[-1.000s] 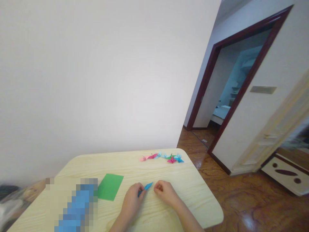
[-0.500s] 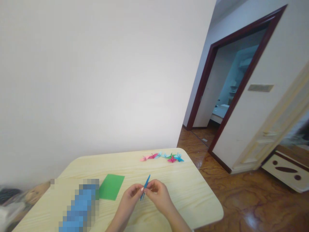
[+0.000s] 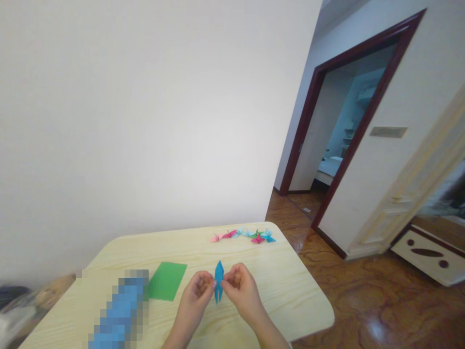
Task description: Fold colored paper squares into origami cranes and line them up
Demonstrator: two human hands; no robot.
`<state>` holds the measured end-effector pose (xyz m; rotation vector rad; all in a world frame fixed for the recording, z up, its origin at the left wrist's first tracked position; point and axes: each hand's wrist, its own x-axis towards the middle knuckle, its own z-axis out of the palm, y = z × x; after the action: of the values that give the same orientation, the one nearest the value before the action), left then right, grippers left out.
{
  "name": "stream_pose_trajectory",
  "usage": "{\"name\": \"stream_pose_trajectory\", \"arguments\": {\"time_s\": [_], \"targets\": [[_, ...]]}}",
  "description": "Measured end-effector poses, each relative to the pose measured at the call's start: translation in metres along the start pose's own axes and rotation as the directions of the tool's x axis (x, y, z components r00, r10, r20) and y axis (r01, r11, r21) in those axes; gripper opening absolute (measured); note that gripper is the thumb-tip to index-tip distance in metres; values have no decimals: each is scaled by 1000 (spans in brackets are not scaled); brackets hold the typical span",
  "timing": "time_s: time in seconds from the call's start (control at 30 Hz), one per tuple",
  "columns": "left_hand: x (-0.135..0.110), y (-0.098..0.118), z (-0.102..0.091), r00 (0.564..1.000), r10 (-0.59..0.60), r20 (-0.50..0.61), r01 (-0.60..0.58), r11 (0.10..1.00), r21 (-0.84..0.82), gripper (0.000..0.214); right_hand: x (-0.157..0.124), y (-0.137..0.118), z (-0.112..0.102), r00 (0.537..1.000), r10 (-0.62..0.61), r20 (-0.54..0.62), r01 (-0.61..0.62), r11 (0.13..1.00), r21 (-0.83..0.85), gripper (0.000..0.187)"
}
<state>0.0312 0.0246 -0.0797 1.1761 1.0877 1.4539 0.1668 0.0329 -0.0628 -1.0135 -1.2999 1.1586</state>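
Between my two hands, above the table (image 3: 290, 310), is a narrow folded piece of blue origami paper (image 3: 219, 274), long and pointed at the top, with a slit in its lower half. My left hand (image 3: 198, 294) pinches its left edge between thumb and fingers. On the opposite edge, the thumb and fingertips of my right hand (image 3: 240, 290) are closed on the same piece. A flat green paper sheet (image 3: 167, 281) lies on the table left of my left hand.
Several small folded paper cranes (image 3: 257, 238) in pink, red, green and blue lie along the table's far right edge. A blurred-out blue object (image 3: 118, 310) is at the left. Behind stands a white wall (image 3: 163, 121); a doorway (image 3: 337, 121) opens at the right.
The blue paper has turned from its thin edge to show its broad face, now upright. My hands have moved slightly apart, one at each side of it.
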Motion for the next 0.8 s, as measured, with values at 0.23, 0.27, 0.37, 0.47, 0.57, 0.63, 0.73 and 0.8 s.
{"name": "stream_pose_trajectory", "arguments": {"time_s": [0.23,0.27,0.37,0.47,0.57,0.63,0.73,0.8], "targets": [[0,2,-1,999,7,47,-7,1000,-14,27,2,2,0,1000,6,9,-6,1000,-25,16],[0,2,-2,999,8,51,-7,1000,-7,27,2,2,-1,1000,7,14,-7,998,-62,14],[1,2,-3,999,11,52,-12,1000,15,26,3,-2,-3,999,24,48,-18,991,-135,9],[1,3,-4,999,17,48,-18,999,32,25,4,-7,-3,997,30,76,-19,990,-141,10],[1,7,-6,998,20,59,-23,999,44,24,4,-10,-2,996,25,88,-11,987,-160,9],[1,11,-6,997,17,76,-20,999,46,23,5,-12,-2,997,13,80,2,984,-180,7],[1,16,-6,997,-6,75,4,1000,27,25,7,-11,-2,997,-9,77,22,986,-166,9],[2,18,-6,997,-33,66,33,999,11,27,8,-9,-2,995,-9,98,23,991,-135,11]]}}
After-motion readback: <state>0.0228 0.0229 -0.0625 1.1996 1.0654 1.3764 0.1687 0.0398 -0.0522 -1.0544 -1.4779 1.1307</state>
